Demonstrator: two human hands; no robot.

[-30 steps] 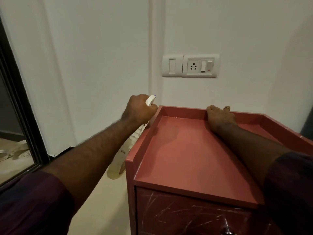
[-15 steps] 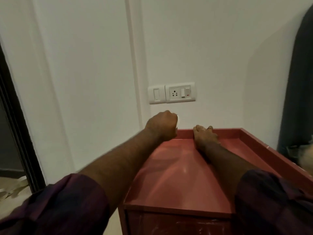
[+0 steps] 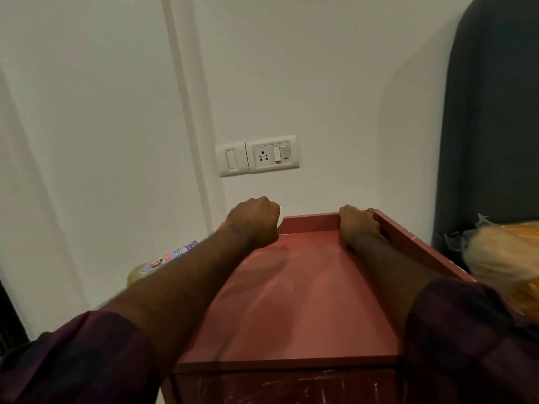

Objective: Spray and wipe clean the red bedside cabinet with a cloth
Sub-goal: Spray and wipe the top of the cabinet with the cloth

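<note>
Your right hand [image 3: 360,225] grips the red cabinet [image 3: 291,293] rear rim at 1 o'clock; your left hand [image 3: 253,224] is fisted at 11 o'clock, contents indeterminate.

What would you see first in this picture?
The red cabinet fills the middle, with the left hand and right hand at its back rim. Above them a white socket plate sits on the wall, and a dark headboard rises on the right.
</note>
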